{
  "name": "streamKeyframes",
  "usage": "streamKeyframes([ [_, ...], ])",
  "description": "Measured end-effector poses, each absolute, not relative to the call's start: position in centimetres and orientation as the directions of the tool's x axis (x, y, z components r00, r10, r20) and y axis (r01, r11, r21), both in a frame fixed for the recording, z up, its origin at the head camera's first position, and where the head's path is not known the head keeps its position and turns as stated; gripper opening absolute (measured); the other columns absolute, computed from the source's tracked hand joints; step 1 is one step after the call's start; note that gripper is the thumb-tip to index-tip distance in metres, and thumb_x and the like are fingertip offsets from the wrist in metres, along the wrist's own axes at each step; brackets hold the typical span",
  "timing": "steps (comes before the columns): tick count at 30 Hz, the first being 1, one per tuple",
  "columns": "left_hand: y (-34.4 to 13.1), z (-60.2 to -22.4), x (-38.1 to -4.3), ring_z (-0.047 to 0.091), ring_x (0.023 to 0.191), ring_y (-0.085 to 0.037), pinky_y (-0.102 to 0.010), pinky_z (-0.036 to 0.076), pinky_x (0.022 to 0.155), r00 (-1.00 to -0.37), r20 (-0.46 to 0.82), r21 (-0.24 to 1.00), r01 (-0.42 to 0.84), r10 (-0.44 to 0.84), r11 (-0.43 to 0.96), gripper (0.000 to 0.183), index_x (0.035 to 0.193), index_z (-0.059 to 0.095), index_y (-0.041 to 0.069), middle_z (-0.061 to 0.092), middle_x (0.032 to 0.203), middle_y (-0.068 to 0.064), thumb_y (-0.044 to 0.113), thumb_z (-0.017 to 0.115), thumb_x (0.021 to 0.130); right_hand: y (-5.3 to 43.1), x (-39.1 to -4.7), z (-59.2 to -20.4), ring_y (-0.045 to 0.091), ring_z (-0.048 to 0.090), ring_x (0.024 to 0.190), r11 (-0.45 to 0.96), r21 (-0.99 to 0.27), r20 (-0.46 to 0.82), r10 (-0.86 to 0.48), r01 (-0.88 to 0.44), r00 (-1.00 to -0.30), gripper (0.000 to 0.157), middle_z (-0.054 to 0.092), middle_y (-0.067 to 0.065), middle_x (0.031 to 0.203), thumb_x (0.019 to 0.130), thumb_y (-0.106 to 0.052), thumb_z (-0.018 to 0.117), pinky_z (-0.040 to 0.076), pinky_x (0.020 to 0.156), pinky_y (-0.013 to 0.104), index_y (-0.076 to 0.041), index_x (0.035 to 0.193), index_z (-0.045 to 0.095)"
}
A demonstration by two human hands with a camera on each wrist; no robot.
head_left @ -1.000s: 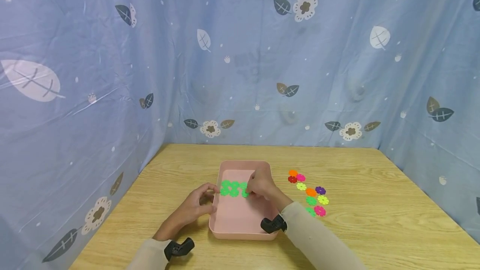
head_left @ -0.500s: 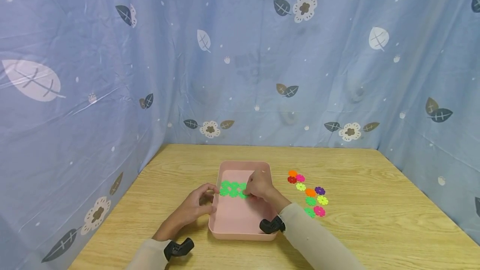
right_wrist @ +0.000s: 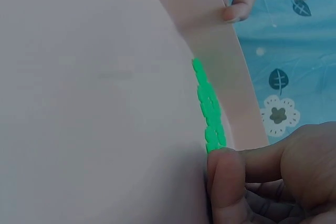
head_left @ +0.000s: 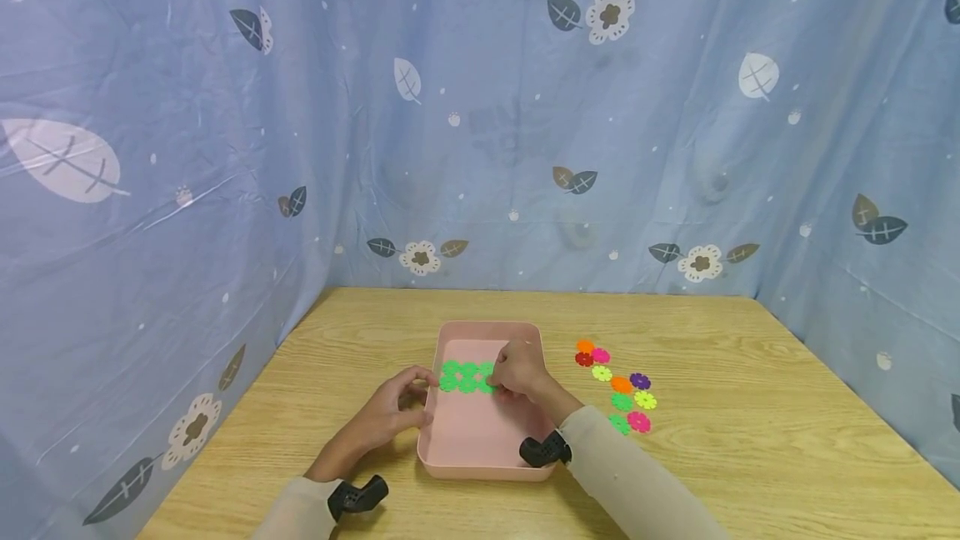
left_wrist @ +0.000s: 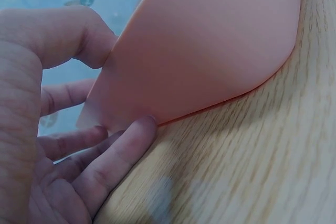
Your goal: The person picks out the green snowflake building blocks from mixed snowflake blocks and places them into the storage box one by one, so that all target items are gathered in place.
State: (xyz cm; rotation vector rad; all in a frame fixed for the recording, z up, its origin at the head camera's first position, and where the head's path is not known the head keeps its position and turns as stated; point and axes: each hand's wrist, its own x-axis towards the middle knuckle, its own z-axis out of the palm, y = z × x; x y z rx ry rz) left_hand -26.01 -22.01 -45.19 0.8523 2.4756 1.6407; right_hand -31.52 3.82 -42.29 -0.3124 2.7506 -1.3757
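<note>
Inside a pink tray (head_left: 480, 440) lie green flower-shaped plastic discs (head_left: 467, 377), set in two short rows near its middle. My right hand (head_left: 521, 369) reaches over the tray with curled fingers, thumb and index finger at the right end of these rows. It pinches a green disc there, mostly hidden by the fingers. In the right wrist view the green discs (right_wrist: 209, 108) form a narrow strip running up to the fingertips. My left hand (head_left: 397, 407) holds the tray's left wall, a finger over the rim and others along the outside; the left wrist view shows the pink wall (left_wrist: 199, 51) between them.
To the right of the tray, loose flower discs in orange, red, pink, yellow, purple and green lie on the wooden table (head_left: 720, 407), among them a purple disc (head_left: 640, 381). A blue patterned curtain (head_left: 510, 123) hangs behind and at both sides.
The green disc at the right end has shifted slightly under my right fingers and now lines up with the lower row. My left hand stays on the tray wall.
</note>
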Motion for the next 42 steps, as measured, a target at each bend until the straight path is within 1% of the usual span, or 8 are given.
streamKeyframes([
  [4,-22.0,-45.4,-26.1,0.059,0.105,-0.032,-0.036,0.05,0.085,-0.841,0.259,0.859,0.425,0.475,0.285,0.043,0.126,0.054,0.002,0.057,0.126,-0.022,0.011,0.068,0.086,4.1,-31.5,-42.0,0.012,0.056,0.04,0.519,-0.838,0.054,-0.225,-0.167,-0.973,0.026,0.061,0.009,0.052,0.08,0.006,0.075,0.044,0.04,0.024,0.002,0.059,0.06],
  [9,-22.0,-45.1,-26.0,0.058,0.104,-0.031,-0.036,0.05,0.085,-0.853,0.246,0.865,0.407,0.46,0.293,0.044,0.126,0.054,0.003,0.058,0.125,-0.02,0.011,0.069,0.085,4.6,-31.8,-41.0,0.019,0.063,0.044,0.464,-0.845,0.144,-0.281,-0.266,-0.949,0.029,0.063,0.014,0.053,0.084,0.008,0.072,0.054,0.049,0.031,0.009,0.057,0.061],
  [11,-22.0,-45.1,-26.0,0.058,0.104,-0.031,-0.037,0.05,0.085,-0.855,0.244,0.865,0.405,0.457,0.297,0.044,0.126,0.055,0.003,0.058,0.125,-0.019,0.011,0.069,0.085,4.8,-31.8,-40.6,0.021,0.066,0.047,0.463,-0.842,0.15,-0.291,-0.276,-0.945,0.026,0.064,0.016,0.057,0.086,0.007,0.071,0.057,0.052,0.034,0.011,0.061,0.064],
  [17,-22.0,-45.3,-26.1,0.058,0.104,-0.031,-0.036,0.05,0.084,-0.851,0.253,0.859,0.416,0.461,0.297,0.044,0.125,0.054,0.002,0.057,0.126,-0.021,0.011,0.069,0.085,5.7,-31.4,-39.7,0.023,0.067,0.052,0.442,-0.882,0.061,-0.242,-0.166,-0.968,0.018,0.067,0.024,0.074,0.089,0.001,0.07,0.058,0.053,0.036,0.002,0.074,0.061],
  [20,-22.0,-45.3,-26.1,0.057,0.104,-0.031,-0.036,0.05,0.084,-0.852,0.246,0.861,0.411,0.463,0.298,0.045,0.126,0.054,0.002,0.057,0.126,-0.02,0.012,0.069,0.085,6.3,-31.1,-39.5,0.024,0.068,0.053,0.435,-0.888,0.056,-0.225,-0.152,-0.973,0.016,0.067,0.024,0.079,0.09,-0.001,0.07,0.058,0.054,0.036,0.0,0.078,0.061],
  [27,-22.1,-45.3,-26.1,0.058,0.104,-0.031,-0.035,0.05,0.085,-0.853,0.245,0.868,0.405,0.462,0.288,0.046,0.126,0.054,0.003,0.057,0.126,-0.02,0.011,0.069,0.084,8.4,-30.1,-39.0,0.027,0.067,0.056,0.468,-0.861,0.091,-0.247,-0.201,-0.965,0.011,0.067,0.023,0.081,0.091,-0.005,0.069,0.054,0.049,0.034,-0.003,0.082,0.064],
  [34,-22.4,-45.6,-26.2,0.057,0.106,-0.032,-0.034,0.051,0.082,-0.848,0.237,0.862,0.409,0.474,0.299,0.047,0.128,0.053,0.003,0.058,0.126,-0.021,0.012,0.068,0.085,10.9,-29.0,-38.7,0.028,0.065,0.057,0.415,-0.893,0.09,-0.211,-0.173,-0.973,0.004,0.066,0.022,0.079,0.09,-0.003,0.066,0.046,0.046,0.034,-0.002,0.086,0.065],
  [42,-22.3,-45.6,-26.3,0.058,0.105,-0.032,-0.034,0.051,0.081,-0.843,0.245,0.859,0.418,0.479,0.296,0.046,0.127,0.053,0.005,0.059,0.124,-0.02,0.012,0.067,0.084,13.7,-28.3,-38.7,0.032,0.066,0.064,0.412,-0.9,0.088,-0.15,-0.144,-0.985,0.004,0.066,0.017,0.079,0.091,-0.006,0.066,0.04,0.047,0.03,-0.002,0.092,0.066],
])
